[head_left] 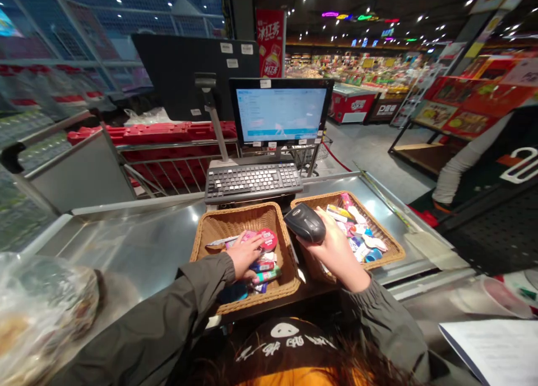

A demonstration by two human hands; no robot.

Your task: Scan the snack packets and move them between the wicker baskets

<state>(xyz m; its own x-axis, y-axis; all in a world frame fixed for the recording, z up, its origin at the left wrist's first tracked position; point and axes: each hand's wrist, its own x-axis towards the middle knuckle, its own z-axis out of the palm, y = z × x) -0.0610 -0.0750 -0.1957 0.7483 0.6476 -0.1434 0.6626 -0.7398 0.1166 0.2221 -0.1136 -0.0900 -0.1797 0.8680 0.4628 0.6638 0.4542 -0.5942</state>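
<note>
Holding a black scanner (305, 222), the right hand (332, 246) hovers over the right basket (393, 251); the left hand (245, 256) lies spread on small packets (265, 265) inside the left basket (218, 224) on the metal surface (143, 240)

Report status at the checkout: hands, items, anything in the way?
Left hand down on small packets in left basket. Right hand grips barcode scanner over right basket. Nothing blocking.

I am gripping a barcode scanner (305, 222) in my right hand (334, 251) over the right basket (390, 246), while my left hand (246, 255) is touching packets (263, 263) in the left basket (210, 229).
</note>
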